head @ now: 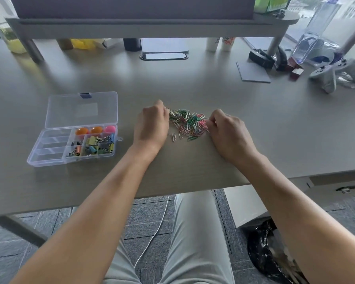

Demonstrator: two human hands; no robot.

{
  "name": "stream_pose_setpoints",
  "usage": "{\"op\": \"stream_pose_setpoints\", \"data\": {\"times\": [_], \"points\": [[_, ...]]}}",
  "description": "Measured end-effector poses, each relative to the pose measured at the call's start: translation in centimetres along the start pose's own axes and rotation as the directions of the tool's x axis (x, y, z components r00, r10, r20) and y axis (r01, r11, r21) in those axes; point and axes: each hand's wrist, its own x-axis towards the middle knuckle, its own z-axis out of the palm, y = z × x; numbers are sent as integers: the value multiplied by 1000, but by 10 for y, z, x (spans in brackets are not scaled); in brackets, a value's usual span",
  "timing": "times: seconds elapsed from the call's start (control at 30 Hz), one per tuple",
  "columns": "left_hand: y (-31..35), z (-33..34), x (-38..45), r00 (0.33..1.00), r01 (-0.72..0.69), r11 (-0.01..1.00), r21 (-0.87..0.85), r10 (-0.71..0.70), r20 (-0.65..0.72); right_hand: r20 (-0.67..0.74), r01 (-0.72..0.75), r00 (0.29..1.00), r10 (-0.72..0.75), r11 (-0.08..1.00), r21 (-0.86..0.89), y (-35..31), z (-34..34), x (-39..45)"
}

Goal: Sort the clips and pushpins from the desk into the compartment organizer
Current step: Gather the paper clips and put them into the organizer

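A heap of coloured paper clips (188, 124) lies on the grey desk (193, 87) between my hands. My left hand (152, 125) rests at the heap's left edge, fingers curled down onto the clips. At the heap's right edge, my right hand (225, 130) has its fingertips curled among the clips. Whether either hand holds any clips is hidden by the fingers. The clear compartment organizer (49, 158) sits open at the left, lid (81, 109) tipped back. It holds coloured binder clips (92, 145) in two compartments and round orange and pink pushpins (95, 130) in one.
A monitor stand (152, 23) spans the back of the desk, with bottles and cups under it. At the back right lie a grey pad (252, 71), a game controller (336, 73), a clear bottle (316, 35) and a stapler (261, 56). The desk's front edge runs just behind my forearms.
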Motion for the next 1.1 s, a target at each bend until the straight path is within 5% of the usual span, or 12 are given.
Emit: {"op": "stream_pose_setpoints", "data": {"times": [0.07,0.13,0.23,0.3,0.37,0.5,0.9,1.1], "points": [[-4,-2,5,993,114,966,-232,-113,18,-38,-92,994,99,981,171,0,-3,4],[-1,-7,8,957,285,815,-504,-274,99,5,-259,957,291,843,472,-2,-8,11],[11,-15,9,825,541,433,-721,-441,353,275,-480,827,490,362,799,-6,-14,21],[19,-21,9,735,642,188,-743,-428,527,492,-521,758,429,-59,852,-6,-16,28],[20,-26,11,666,695,-16,-719,-362,652,611,-526,737,289,-322,787,-6,-17,32],[15,-28,13,636,719,-157,-677,-242,733,650,-555,732,205,-374,743,-9,-14,35],[2,-34,21,577,776,-124,-618,-257,776,644,-525,710,286,-394,754,-31,-13,40],[2,-37,21,574,763,-192,-618,-241,783,642,-518,723,254,-414,748,-39,-6,39]]}}
